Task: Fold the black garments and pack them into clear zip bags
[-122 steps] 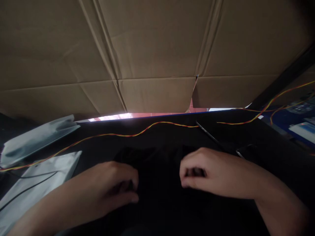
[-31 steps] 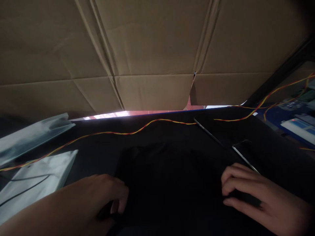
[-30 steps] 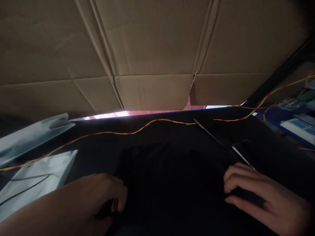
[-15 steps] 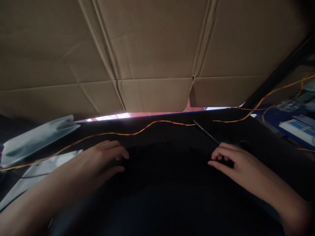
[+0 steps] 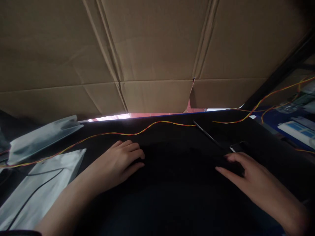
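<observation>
My left hand (image 5: 126,159) rests low over the black tabletop (image 5: 169,170), its fingers loosely bent and the thumb apart from them. Nothing shows between them. On the other side, my right hand (image 5: 240,167) has a wide gap between thumb and fingers, with only dark surface visible in it. Just beyond its fingers lies a small dark flat object with a shiny edge (image 5: 233,149), partly covered by the hand. Farther back is a larger dark flat object with a thin silvery edge (image 5: 206,132); its body blends into the black top.
A twisted red-and-yellow wire (image 5: 157,122) runs across the back. At left lie a whitish plastic-wrapped packet (image 5: 44,137) and a white pouch (image 5: 49,190) crossed by a black cable (image 5: 31,193). A cardboard sheet (image 5: 152,49) stands behind. White-and-blue boxes (image 5: 297,131) sit at far right.
My left hand has moved right, uncovering more of the white pouch. My right hand has shifted slightly right and opened wider, away from the silvery edge; the small shiny-edged object now shows.
</observation>
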Tool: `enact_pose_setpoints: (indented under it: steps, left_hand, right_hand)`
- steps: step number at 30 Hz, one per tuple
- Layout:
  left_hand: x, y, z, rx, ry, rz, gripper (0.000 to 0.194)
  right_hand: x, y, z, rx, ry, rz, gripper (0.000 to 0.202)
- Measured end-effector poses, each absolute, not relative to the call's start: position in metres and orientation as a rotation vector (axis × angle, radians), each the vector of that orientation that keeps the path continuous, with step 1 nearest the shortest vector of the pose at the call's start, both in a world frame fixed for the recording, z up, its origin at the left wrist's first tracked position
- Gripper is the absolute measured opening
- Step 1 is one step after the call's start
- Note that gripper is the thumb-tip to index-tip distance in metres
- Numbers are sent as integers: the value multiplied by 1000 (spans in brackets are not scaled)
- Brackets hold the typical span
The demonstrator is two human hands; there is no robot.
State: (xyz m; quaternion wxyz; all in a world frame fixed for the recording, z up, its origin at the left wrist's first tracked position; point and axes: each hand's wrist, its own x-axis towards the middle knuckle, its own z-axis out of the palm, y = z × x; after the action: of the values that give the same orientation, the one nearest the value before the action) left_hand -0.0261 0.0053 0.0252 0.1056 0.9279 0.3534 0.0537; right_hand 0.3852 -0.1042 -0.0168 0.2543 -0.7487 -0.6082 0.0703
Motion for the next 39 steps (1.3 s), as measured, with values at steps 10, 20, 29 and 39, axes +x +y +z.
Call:
enact_pose_setpoints:
  steps: [10,20,29,39]
  left_hand:
    - [-19,-1,25,2736,955,253,15]
    - [-19,-4,26,2753,942,212,14]
    - [-19,-5,24,2750,933,206,14]
    - [-20,-3,29,2761,965,375,20]
  right_hand:
    - [311,-88,28,-1896,-1832,-139,17]
    - [305,-89,22,-1562,-1500,708,32]
    - [330,-93,-10,-2023,-1516,403,46]
    - [300,-76,7,-2187,-1652,245,18]
